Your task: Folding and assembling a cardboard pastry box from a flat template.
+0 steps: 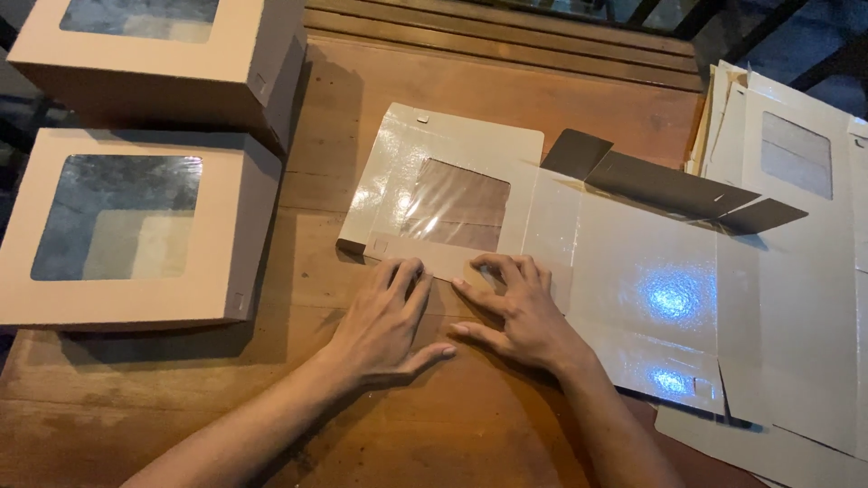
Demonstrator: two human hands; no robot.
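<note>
We find both hands pressed flat on an unfolded cardboard box blank that lies glossy side up on the wooden table. The left hand has its fingers spread over the near flap of the windowed lid panel. The right hand sits just beside it, fingertips on the same flap edge. The two hands lie close together, palms down, fingers extended, gripping nothing.

We judge the blank to be light and thin, stiff across its panels but ready to bend along its scored creases. The glossy coating reflects the light strongly and is likely slippery under dry fingers. The clear film window looks delicate and prone to denting, so we advise holding by the flaps and panel edges, not the film. One brown side flap already stands raised at the far edge.

Two assembled window boxes stand at the left, one behind the other; the farther one is cut off by the frame top. A stack of flat blanks lies at the right, its extent cut off by the frame edge. We cannot make out the locking tabs beneath the hands, nor whether the near flap is fully creased.
</note>
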